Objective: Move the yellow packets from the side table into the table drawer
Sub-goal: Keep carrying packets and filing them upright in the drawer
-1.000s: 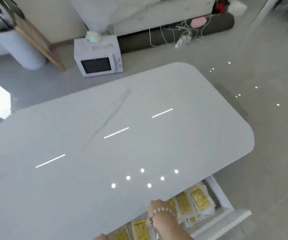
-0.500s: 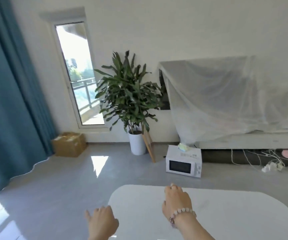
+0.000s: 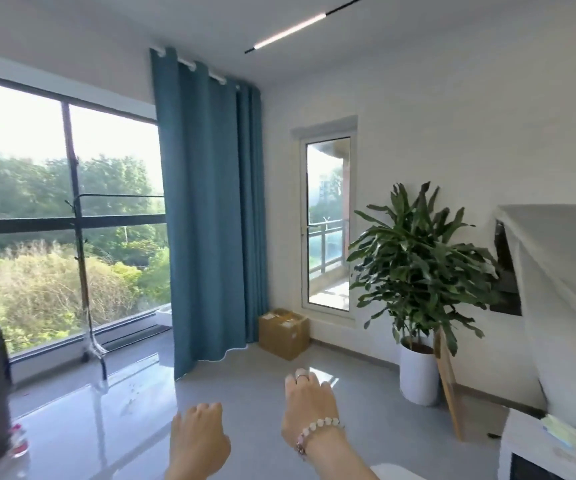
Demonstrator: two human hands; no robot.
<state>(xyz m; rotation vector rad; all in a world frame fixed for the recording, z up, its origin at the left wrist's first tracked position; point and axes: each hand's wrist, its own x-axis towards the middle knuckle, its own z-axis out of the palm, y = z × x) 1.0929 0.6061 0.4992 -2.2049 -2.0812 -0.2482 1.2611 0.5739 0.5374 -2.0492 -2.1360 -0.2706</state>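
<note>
Both hands out front, low at 6 o'clock, apart and holding nothing: left hand (image 3: 199, 441) back-up with fingers loosely curled under, right hand (image 3: 309, 398) at its 2 o'clock, fingers relaxed forward, a ring on one finger, bead bracelet (image 3: 317, 429) at the wrist. Whereabouts of the yellow packets and the drawer: cannot tell from here; only a sliver of white tabletop (image 3: 395, 472) shows at the bottom edge by the right forearm. Beyond: teal curtain (image 3: 207, 202) at 12 o'clock, cardboard box (image 3: 284, 332) on the grey floor beside its hem, potted plant (image 3: 418, 271) at 3 o'clock, white microwave (image 3: 536, 445) at 5 o'clock.
</note>
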